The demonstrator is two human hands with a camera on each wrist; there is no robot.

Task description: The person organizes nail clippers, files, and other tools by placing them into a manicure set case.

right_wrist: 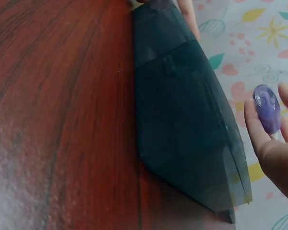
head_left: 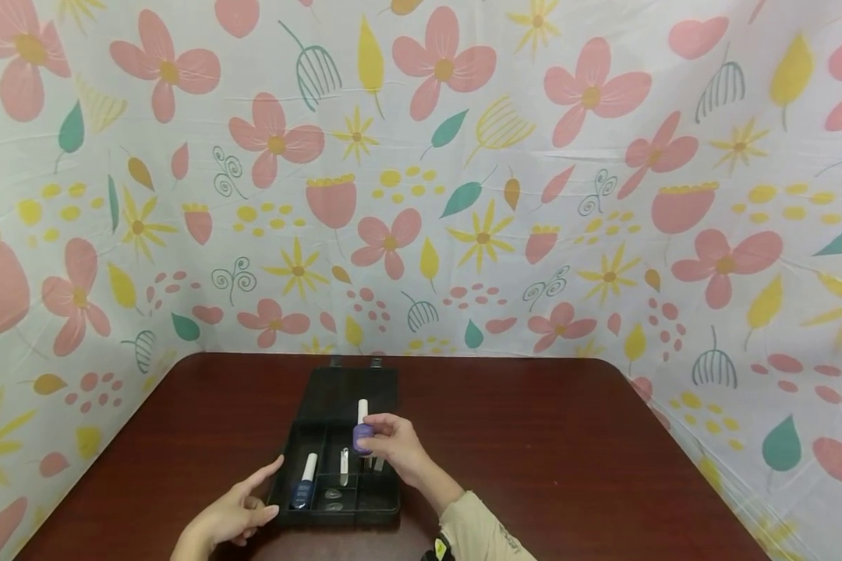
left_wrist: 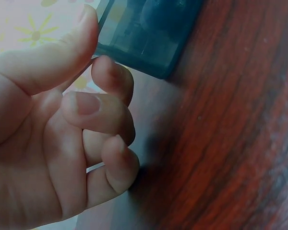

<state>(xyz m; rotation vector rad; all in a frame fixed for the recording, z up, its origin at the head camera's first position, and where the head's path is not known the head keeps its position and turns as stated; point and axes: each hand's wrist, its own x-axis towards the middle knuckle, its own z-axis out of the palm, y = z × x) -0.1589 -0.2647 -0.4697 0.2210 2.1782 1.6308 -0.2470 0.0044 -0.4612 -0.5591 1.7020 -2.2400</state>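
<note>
My right hand (head_left: 398,446) pinches a purple nail polish bottle (head_left: 362,438) with a white cap, raised above an open black case (head_left: 376,516). The cap points up, and the bottle's round base shows in the right wrist view. At the case's left side is my left hand (head_left: 228,510), its index finger stretched along the wall and its thumb by the near corner. The other fingers bend loosely, holding nothing. Inside the case, a dark blue nail polish bottle (head_left: 304,485) lies in the left compartment. A nail clipper (head_left: 344,466) lies in the middle, with small clear pieces (head_left: 333,494) nearer me.
The case lid (head_left: 351,393) lies folded back on the dark red wooden table (head_left: 533,452). A floral cloth (head_left: 421,195) hangs behind and around the table. Partly behind the right hand, small metallic items (head_left: 377,464) sit in the case.
</note>
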